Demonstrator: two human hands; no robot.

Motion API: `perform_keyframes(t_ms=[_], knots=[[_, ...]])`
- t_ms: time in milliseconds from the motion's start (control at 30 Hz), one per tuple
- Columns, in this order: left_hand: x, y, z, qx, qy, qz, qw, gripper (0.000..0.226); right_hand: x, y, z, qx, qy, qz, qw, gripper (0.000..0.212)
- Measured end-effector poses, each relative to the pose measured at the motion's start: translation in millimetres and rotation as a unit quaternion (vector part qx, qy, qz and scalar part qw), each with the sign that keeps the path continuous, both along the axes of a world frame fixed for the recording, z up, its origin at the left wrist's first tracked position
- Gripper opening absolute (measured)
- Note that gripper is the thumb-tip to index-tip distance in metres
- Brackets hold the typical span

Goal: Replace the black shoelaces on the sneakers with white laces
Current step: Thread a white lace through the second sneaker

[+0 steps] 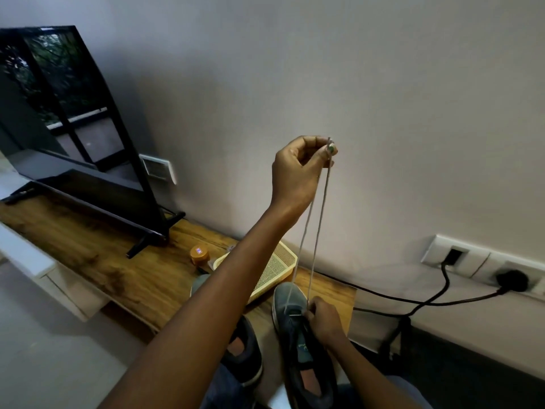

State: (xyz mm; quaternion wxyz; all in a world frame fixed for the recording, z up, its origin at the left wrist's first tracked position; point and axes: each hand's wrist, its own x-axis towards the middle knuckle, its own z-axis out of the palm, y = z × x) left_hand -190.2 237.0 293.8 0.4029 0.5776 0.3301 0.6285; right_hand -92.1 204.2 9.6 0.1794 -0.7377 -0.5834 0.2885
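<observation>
My left hand is raised high in front of the wall, pinching both ends of a white lace. The two strands run taut down to the lowest eyelets of a dark grey sneaker resting on my lap. My right hand presses on that sneaker by its eyelets, fingers closed at the lace's base. A second grey sneaker lies to its left, partly hidden behind my left forearm. No black lace is visible.
A wooden shelf carries a tilted TV, an orange-lidded jar and a cream mesh basket. Black cables run from wall sockets on the right.
</observation>
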Motion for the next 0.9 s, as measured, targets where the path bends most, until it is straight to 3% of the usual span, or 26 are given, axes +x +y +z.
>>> perform_keyframes(t_ms=[167,300,367,467,533,633,733,900], knots=[[-3,0,5,-0.006,-0.004,0.01,1.0,0.008,-4,-9,-4,0.01,0.003,0.023,1.0,0.025],[-7,0,7,-0.024,0.005,0.01,1.0,0.01,-6,-9,9,0.012,0.021,0.01,1.0,0.012],[-11,0,9,-0.038,0.014,-0.002,0.999,0.011,-6,-7,33,0.085,0.1,-0.08,0.988,0.013],[-14,-1,12,-0.046,0.021,-0.016,0.999,0.009,-5,-1,103,0.242,0.258,-0.18,0.918,0.013],[-14,-3,12,-0.049,0.018,-0.023,0.998,0.008,-3,1,158,0.321,0.321,-0.146,0.879,0.011],[-13,-7,10,-0.048,0.033,-0.023,0.998,0.012,-1,-3,226,0.387,0.356,-0.058,0.849,0.014],[-13,-12,10,-0.052,0.035,-0.023,0.998,0.013,-2,-8,258,0.392,0.36,-0.007,0.847,0.014],[-15,-17,10,-0.059,0.044,-0.013,0.997,0.015,-3,-12,265,0.399,0.351,-0.041,0.846,0.008]])
